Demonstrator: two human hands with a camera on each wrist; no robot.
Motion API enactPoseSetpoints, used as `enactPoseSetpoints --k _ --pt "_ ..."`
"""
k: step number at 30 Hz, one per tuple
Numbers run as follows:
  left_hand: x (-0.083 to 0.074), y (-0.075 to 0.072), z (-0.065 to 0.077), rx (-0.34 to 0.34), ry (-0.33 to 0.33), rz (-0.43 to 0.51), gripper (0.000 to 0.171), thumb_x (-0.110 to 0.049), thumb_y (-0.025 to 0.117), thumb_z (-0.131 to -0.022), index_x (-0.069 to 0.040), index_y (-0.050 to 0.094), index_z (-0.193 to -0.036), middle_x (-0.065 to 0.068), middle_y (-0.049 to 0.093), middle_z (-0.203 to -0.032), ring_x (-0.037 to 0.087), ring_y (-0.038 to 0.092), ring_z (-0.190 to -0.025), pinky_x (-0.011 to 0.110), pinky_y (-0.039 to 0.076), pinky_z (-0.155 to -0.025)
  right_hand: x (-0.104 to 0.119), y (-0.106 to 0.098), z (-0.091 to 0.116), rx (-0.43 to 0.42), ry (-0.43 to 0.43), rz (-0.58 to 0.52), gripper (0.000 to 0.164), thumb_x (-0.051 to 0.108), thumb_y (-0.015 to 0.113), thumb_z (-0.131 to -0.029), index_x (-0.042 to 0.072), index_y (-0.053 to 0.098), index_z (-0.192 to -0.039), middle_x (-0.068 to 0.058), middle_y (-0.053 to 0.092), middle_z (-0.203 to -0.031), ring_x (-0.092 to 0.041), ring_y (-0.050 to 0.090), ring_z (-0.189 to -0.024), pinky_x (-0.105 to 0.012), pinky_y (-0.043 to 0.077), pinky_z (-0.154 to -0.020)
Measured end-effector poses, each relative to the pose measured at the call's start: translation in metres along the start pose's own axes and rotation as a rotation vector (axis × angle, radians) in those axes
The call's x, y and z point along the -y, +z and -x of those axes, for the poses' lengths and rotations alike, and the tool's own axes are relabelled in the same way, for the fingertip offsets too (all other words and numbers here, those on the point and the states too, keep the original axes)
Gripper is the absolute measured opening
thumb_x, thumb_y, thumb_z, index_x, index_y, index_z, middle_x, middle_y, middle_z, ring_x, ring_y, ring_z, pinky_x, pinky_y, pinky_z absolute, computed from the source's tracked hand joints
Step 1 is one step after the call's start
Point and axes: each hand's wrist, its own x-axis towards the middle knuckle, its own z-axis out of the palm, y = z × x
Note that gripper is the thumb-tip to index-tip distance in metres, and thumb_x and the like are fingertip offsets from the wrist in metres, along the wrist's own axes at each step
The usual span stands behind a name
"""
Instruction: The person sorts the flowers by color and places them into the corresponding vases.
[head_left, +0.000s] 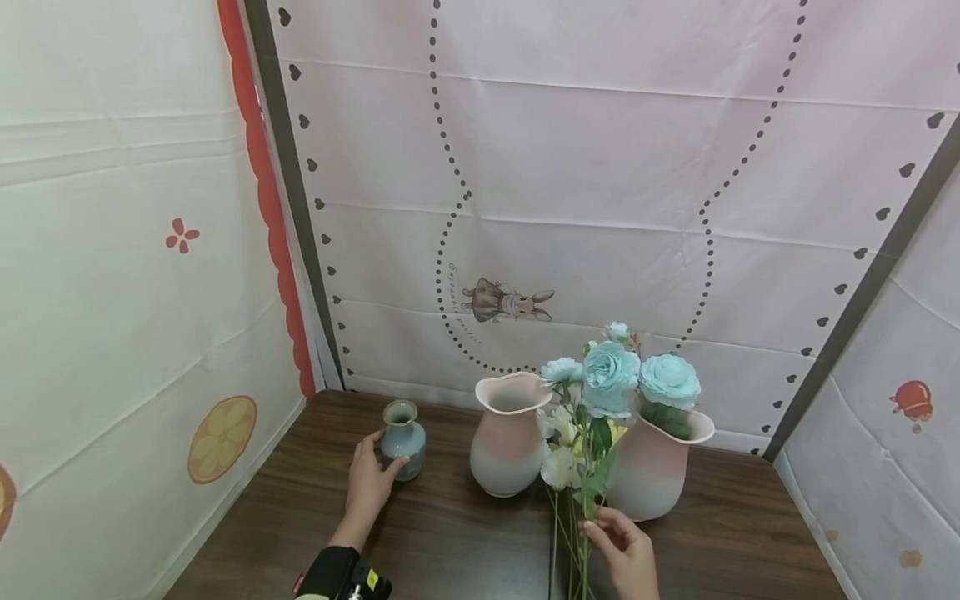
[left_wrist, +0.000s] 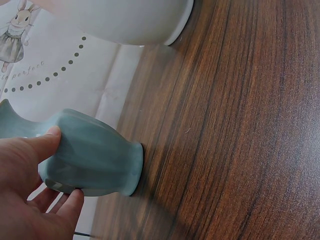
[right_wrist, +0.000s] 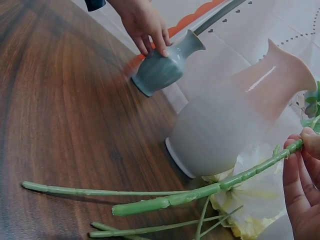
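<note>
Left hand: the left hand (head_left: pixel 371 475) curls round the body of a small blue-green vase (head_left: pixel 405 450), thumb across its near face, fingers at its left side.
Blue-green vase: it stands upright at the left of the wood-grain worktop (head_left: pixel 450 533), inside the hand's grasp, with neck and rim above the fingers.
Right hand: the right hand (head_left: pixel 626 550) pinches a thick green stem (right_wrist: pixel 192 196) between thumb and fingers, just in front of the right-hand pink-and-white vase (head_left: pixel 652 471) in the head view.
Held stem: it runs above the hand to pale blue flowers (head_left: pixel 611 377) and leaves; below the grip its cut end points out over the worktop.
Single blue bloom: another large blue flower (head_left: pixel 670 381) shows at the mouth of the right-hand vase; whether it joins the held stem cannot be told.
Middle vase: a second pink-and-white vase (head_left: pixel 506 446) with a wavy rim stands upright between the blue-green one and the flowers.
White-and-yellow flowers: these blooms (head_left: pixel 561 467) show just beside the middle vase, partly hidden by the held spray.
Thin stems: several slender green stems (right_wrist: pixel 107 192) extend near the thick one.
Backdrop: a pale cloth with a rabbit print (head_left: pixel 498 302) hangs behind.
</note>
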Motion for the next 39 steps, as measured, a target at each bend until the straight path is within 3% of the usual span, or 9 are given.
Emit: enactPoseSetpoints --k 9,14,17,21,26,34,39 --pt "0.0 0.0 0.001 -0.002 0.01 0.001 0.067 -0.014 0.07 -0.094 0.007 0.034 -0.146 0.032 0.037 -0.147 0.049 0.045 -0.132 0.054 0.052 -0.103 -0.007 -0.004 0.005 0.016 0.096 -0.045 0.027 0.002 0.07 -0.09 -0.017 0.062 -0.107 0.01 0.072 -0.076 -0.003 0.07 -0.072 -0.021 0.062 -0.068" --pt "0.0 0.0 0.0 -0.002 0.005 -0.001 0.066 -0.014 0.07 -0.094 0.007 0.034 -0.146 0.032 0.036 -0.147 0.048 0.045 -0.133 0.054 0.052 -0.103 -0.009 -0.009 0.006 0.012 0.162 -0.048 0.019 0.003 0.07 -0.09 -0.008 0.066 -0.105 0.01 0.072 -0.076 -0.003 0.07 -0.073 -0.021 0.061 -0.069" --pt "0.0 0.0 0.0 -0.002 0.002 -0.003 0.066 -0.014 0.069 -0.094 0.006 0.034 -0.146 0.032 0.036 -0.147 0.048 0.045 -0.132 0.054 0.052 -0.103 -0.008 -0.012 0.007 0.006 0.181 -0.042 0.02 0.002 0.069 -0.091 -0.008 0.066 -0.108 0.006 0.074 -0.079 -0.005 0.071 -0.073 -0.022 0.061 -0.068" --pt "0.0 0.0 0.0 0.001 -0.001 0.002 0.067 -0.014 0.069 -0.094 0.006 0.034 -0.147 0.031 0.036 -0.147 0.048 0.045 -0.133 0.054 0.052 -0.103 -0.005 -0.019 0.007 0.001 0.168 -0.012 0.027 0.002 0.068 -0.091 -0.014 0.063 -0.112 0.007 0.073 -0.079 -0.004 0.07 -0.072 -0.021 0.061 -0.067" --pt "0.0 0.0 0.0 0.006 -0.004 0.007 0.066 -0.014 0.069 -0.095 0.006 0.033 -0.147 0.032 0.035 -0.148 0.048 0.044 -0.134 0.054 0.051 -0.104 -0.002 -0.024 0.007 0.0 0.155 0.011 0.026 0.002 0.071 -0.088 -0.012 0.065 -0.109 0.01 0.072 -0.076 -0.003 0.07 -0.073 -0.02 0.061 -0.067" --pt "0.0 0.0 -0.001 0.001 -0.01 0.001 0.066 -0.015 0.069 -0.095 0.006 0.034 -0.147 0.032 0.035 -0.148 0.048 0.045 -0.133 0.054 0.052 -0.103 -0.001 -0.038 0.01 0.002 0.17 0.087 0.026 0.0 0.07 -0.089 -0.013 0.065 -0.11 -0.007 0.076 -0.083 -0.006 0.071 -0.073 -0.022 0.061 -0.066" --pt "0.0 0.001 -0.001 -0.003 -0.014 0.002 0.067 -0.015 0.07 -0.094 0.006 0.034 -0.147 0.031 0.037 -0.147 0.048 0.045 -0.133 0.054 0.052 -0.103 0.006 -0.053 0.007 0.034 0.17 0.164 0.023 0.0 0.07 -0.088 -0.012 0.066 -0.108 -0.009 0.076 -0.083 -0.008 0.071 -0.072 -0.024 0.061 -0.066"
